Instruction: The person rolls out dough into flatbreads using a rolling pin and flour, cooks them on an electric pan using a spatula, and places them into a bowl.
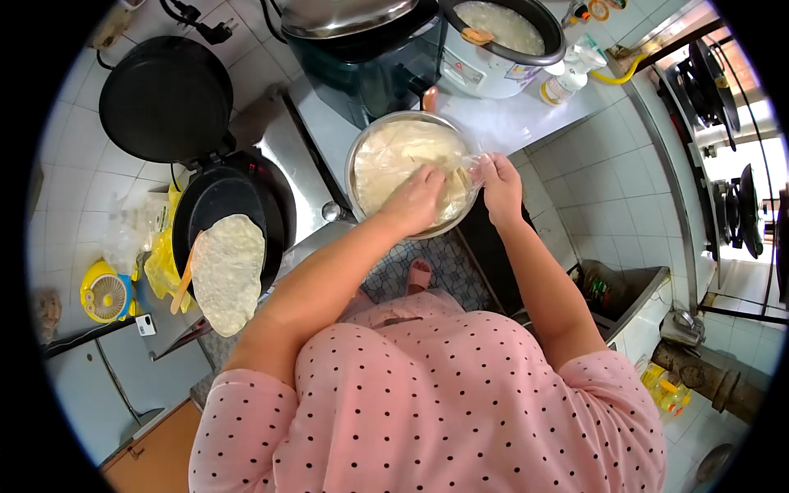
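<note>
A round metal bowl (pixel 352 182) holds pale, thin flatbreads or dough sheets (pixel 393 152), partly covered with clear plastic. Over its middle is my left hand (pixel 417 197), fingers bent and pressed together on the pale sheets; whether they pinch dough or plastic I cannot make out. At the bowl's right rim, my right hand (pixel 500 185) is closed, pinching the clear plastic bag (pixel 467 164) between thumb and fingers. To the left, a black electric griddle (pixel 218 193) stands with its lid up. One pale flatbread (pixel 228 271) hangs over its front edge, beside a wooden spatula (pixel 185 279).
A dark green appliance (pixel 357 70) and a white pot of pale liquid (pixel 493 70) stand behind the bowl. Further left are a small yellow fan (pixel 107 294) and plastic bags (pixel 160 246). A white bottle (pixel 563 85) is at the right; a sink (pixel 629 296) lies below.
</note>
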`<state>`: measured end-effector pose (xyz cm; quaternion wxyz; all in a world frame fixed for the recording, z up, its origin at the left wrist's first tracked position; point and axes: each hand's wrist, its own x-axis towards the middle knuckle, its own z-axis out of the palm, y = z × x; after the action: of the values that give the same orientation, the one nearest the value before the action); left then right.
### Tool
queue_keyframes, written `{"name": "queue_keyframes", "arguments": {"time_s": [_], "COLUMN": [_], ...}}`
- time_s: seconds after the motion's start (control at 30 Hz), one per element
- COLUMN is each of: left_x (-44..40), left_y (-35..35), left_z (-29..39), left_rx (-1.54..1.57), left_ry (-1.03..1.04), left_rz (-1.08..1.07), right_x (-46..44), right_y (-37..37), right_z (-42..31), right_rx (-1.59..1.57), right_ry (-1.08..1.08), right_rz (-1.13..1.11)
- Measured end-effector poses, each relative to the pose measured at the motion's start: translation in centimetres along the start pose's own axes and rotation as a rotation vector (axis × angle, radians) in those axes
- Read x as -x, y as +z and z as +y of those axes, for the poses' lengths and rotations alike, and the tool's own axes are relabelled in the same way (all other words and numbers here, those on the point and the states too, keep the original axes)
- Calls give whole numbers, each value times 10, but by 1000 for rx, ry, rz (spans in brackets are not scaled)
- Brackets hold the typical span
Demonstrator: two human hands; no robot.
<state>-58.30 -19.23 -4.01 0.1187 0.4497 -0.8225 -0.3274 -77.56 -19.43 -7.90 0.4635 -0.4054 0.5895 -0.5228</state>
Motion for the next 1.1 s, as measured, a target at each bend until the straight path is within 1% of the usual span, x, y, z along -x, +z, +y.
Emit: {"name": "queue_keyframes", "arguments": {"time_s": [0.1, 0.13, 0.2, 0.23, 0.27, 0.3, 0.33, 0.43, 0.47, 0.57, 0.67, 0.87, 0.9, 0.97, 1.0, 1.07, 1.1], "left_x": [1, 2, 7, 11, 15, 17, 20, 25, 25, 29, 29, 36, 36, 41, 46, 62, 73], "left_y": [-11, -16, -31, -37, -37, -37, -36, -35, -35, -29, -20, -23, -25, -28, -30, -39, -46], "left_z": [6, 14, 15, 12, 7, 6, 6, 2, 0, -12, -19, -18, -17, -12, -9, -7, -7], "left_rx": [-147, -362, -506, -577, -654, -668, -679, -693, -695, -698, -706, -645, -639, -652, -659, -660, -667], "left_ry": [-214, -366, -428, -462, -447, -456, -467, -469, -466, -440, -454, -464, -472, -440, -427, -252, -178], "left_rz": [-55, -152, -332, -418, -449, -464, -481, -496, -494, -440, -406, -352, -338, -252, -207, -122, -76], "right_x": [4, 7, 13, 17, 31, 35, 28, -7, -10, -13, -14, -14, -13, -12, -12, -15, -13], "right_y": [-15, -14, -4, 4, 5, 13, 35, 76, 78, 82, 80, 84, 83, 81, 80, 76, 75], "right_z": [4, 0, -8, -25, -44, -65, -75, 2, -6, -6, 7, 8, 6, 1, 5, 17, 7], "right_rx": [-173, -53, 198, 201, 413, 483, 596, 1309, 1382, 1563, 1628, 1620, 1615, 1603, 1596, 1572, 1513], "right_ry": [103, -20, -269, -511, -681, -633, -391, -451, -315, -307, -357, -250, -258, -277, -327, -447, -412], "right_rz": [-34, 97, 347, 218, -41, -514, -834, -807, -814, -935, -931, -937, -935, -930, -900, -851, -834]}}
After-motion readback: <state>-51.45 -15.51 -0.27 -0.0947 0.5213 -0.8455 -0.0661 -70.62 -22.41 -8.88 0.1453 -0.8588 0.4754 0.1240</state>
